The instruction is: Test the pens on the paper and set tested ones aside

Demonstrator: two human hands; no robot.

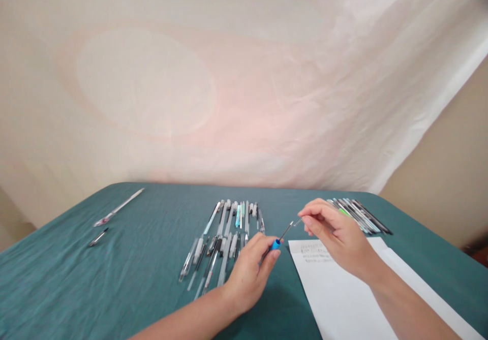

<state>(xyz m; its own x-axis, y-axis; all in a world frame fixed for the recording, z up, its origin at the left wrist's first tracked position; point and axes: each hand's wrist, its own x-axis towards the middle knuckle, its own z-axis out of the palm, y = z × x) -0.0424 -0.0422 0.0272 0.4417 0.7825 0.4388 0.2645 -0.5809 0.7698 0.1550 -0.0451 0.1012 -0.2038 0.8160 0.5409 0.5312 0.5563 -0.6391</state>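
My left hand (253,269) grips a blue pen barrel (275,245) between thumb and fingers, above the table near its middle. A thin refill (286,231) sticks out of the barrel's open end, its tip pointing up and to the right. Between thumb and forefinger, my right hand (335,233) pinches a small coiled metal spring (298,222). The spring's free end is close to the refill tip; whether they touch I cannot tell. The rest of the barrel is hidden inside my left hand.
Pens and pen parts (229,228) lie in two rows left of centre. White paper (343,289) with scribbled lines is under my right forearm. More pens (362,215) form a row at the back right. A long pen (120,208) and a short pen piece (98,237) lie at left.
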